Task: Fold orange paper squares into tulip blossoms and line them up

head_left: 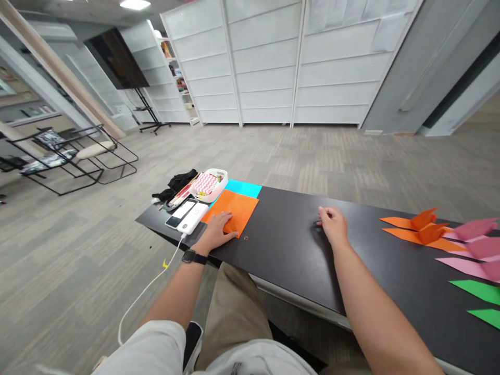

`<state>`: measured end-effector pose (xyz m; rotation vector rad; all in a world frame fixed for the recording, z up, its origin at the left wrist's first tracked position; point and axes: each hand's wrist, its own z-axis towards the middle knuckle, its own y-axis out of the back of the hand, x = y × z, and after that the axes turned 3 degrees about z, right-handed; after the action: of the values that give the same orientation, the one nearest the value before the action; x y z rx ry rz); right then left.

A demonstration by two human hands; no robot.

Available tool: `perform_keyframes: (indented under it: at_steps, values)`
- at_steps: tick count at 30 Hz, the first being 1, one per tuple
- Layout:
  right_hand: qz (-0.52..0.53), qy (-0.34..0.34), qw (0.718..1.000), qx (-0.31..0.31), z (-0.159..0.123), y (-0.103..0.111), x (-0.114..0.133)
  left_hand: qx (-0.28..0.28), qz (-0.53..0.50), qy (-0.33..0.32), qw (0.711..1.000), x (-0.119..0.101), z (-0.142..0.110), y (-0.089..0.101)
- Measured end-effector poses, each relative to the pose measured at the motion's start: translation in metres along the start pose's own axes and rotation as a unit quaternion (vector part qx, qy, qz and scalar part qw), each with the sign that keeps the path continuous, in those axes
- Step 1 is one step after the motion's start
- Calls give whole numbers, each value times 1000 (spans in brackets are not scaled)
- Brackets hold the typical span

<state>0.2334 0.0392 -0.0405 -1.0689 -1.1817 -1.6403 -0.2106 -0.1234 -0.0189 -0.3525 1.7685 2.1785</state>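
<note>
My left hand point(219, 229) rests on a sheet of orange paper point(242, 205), fingers spread over its near left part. Beneath that sheet, a blue sheet point(248, 188) shows along the far edge. Nearer the middle of the dark table point(285, 229), my right hand point(333, 224) is loosely curled, and I see nothing between its fingers. Folded paper shapes stand along the table's right side: orange ones point(425, 234), pink ones point(474, 247) and green ones point(478, 291).
Left of the papers lie a phone point(182, 212) and a white power bank point(192, 219), whose cable point(150, 284) hangs off the near edge. Behind them are a white basket point(219, 190) and black cloth point(182, 181). Chairs point(94, 151) stand beyond on the left.
</note>
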Motion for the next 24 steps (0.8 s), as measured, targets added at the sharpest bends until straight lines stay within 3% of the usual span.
perform_keyframes:
  at_steps: [8, 15, 20, 24]
  values:
    - [48, -8, 998, -42, -2, 9, 3, -29, -22, 28, 999, 9, 0, -12]
    - [67, -5, 996, -50, 0, 8, 1, -79, -42, 92, 992, 7, 8, -6]
    - [93, -1, 994, -59, 0, 7, 1, -153, -55, 106, 981, -12, 15, 12]
    - [109, -6, 992, -58, 1, 8, 2, -213, -88, 57, 971, -54, 28, 22]
